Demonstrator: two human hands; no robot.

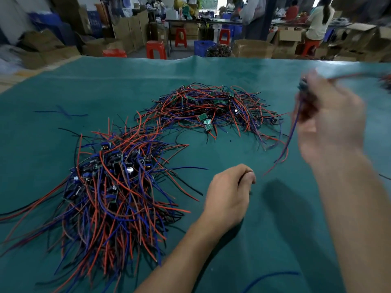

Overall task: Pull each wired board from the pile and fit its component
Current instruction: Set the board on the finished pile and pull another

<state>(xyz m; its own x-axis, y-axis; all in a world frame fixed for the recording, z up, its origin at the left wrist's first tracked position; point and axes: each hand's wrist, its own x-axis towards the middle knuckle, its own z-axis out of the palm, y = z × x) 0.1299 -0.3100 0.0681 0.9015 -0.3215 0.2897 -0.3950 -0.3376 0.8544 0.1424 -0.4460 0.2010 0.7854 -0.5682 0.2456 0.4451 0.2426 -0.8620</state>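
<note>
Two heaps of wired boards lie on the green table cover (232,66). The far pile (213,111) shows small green boards among red, blue and black wires. The near pile (110,178) at the left holds boards with dark blue components. My right hand (330,125) is raised at the right, blurred, and grips a wired board (304,87) whose red and blue wires (289,140) hang down toward the cover. My left hand (230,193) rests low near the middle with its fingers curled; whether it holds something small I cannot tell.
Loose blue wires lie at the far left (63,112) and at the front edge (273,275). More wired parts (386,81) sit at the right edge. Beyond the table stand red stools (156,48), cardboard boxes (254,48), a blue crate (204,47) and people working.
</note>
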